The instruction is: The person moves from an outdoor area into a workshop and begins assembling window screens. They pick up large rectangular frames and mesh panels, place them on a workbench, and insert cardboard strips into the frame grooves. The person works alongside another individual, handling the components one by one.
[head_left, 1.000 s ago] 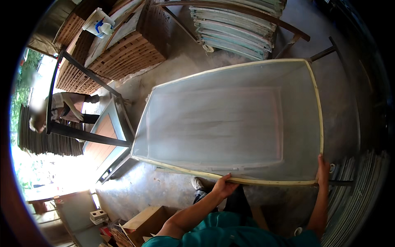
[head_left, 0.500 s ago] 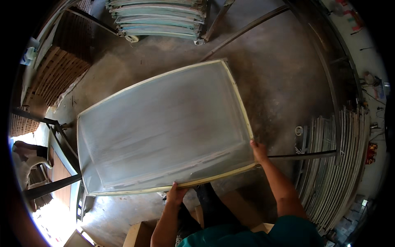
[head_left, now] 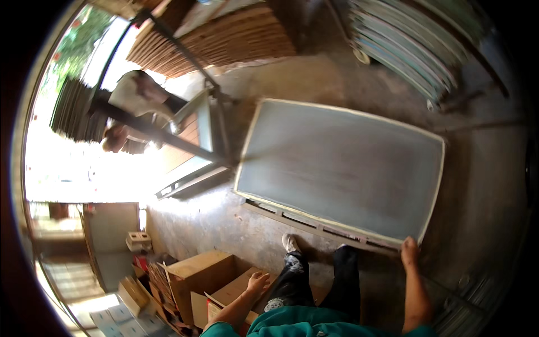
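Observation:
A large rectangular screen frame (head_left: 342, 163) with pale mesh and a cream wooden border hangs tilted above the concrete floor. My right hand (head_left: 409, 250) grips its near right corner. My left hand (head_left: 257, 281) is off the frame, fingers apart, holding nothing, hovering beside my dark trouser leg above the open cardboard boxes (head_left: 196, 281).
A stack of similar frames (head_left: 410, 39) leans at the back right. Woven mats (head_left: 224, 39) are piled at the back left. Another person (head_left: 140, 112) bends behind a dark metal stand (head_left: 191, 135). Bright doorway light fills the left. More boxes lie at the lower left.
My left hand has let go of the frame's near edge and dropped toward my leg. The frame has swung to the right, held by my right hand alone. My head turned left.

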Demonstrator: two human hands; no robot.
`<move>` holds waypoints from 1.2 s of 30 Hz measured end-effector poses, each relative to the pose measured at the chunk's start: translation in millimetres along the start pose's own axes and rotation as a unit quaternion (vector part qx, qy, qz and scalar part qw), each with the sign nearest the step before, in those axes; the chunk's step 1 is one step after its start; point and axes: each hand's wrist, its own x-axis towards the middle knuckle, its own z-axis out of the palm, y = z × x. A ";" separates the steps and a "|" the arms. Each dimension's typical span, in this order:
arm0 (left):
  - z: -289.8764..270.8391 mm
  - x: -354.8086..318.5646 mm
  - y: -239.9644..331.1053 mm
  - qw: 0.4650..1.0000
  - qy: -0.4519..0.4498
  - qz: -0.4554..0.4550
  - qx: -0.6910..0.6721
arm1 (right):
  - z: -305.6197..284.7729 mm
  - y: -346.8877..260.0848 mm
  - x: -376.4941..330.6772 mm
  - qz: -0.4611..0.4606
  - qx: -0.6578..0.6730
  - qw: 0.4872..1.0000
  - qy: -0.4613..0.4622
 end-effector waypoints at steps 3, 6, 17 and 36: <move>-47.5 -2.2 -18.1 0.999 0.003 0.013 -0.037 | 22.1 -84.6 -66.6 -0.015 0.076 0.993 -0.087; -95.3 -0.9 -27.1 0.995 -0.016 0.057 -0.081 | 69.2 -121.1 -109.3 -0.058 0.128 0.981 -0.130; -275.2 72.7 -84.6 0.943 0.027 0.163 -0.290 | 90.5 -361.1 -189.3 -0.142 -0.147 0.947 -0.249; -557.1 241.4 66.5 0.967 0.171 0.184 0.041 | 376.3 -760.4 -133.9 -0.242 -0.310 0.836 -0.383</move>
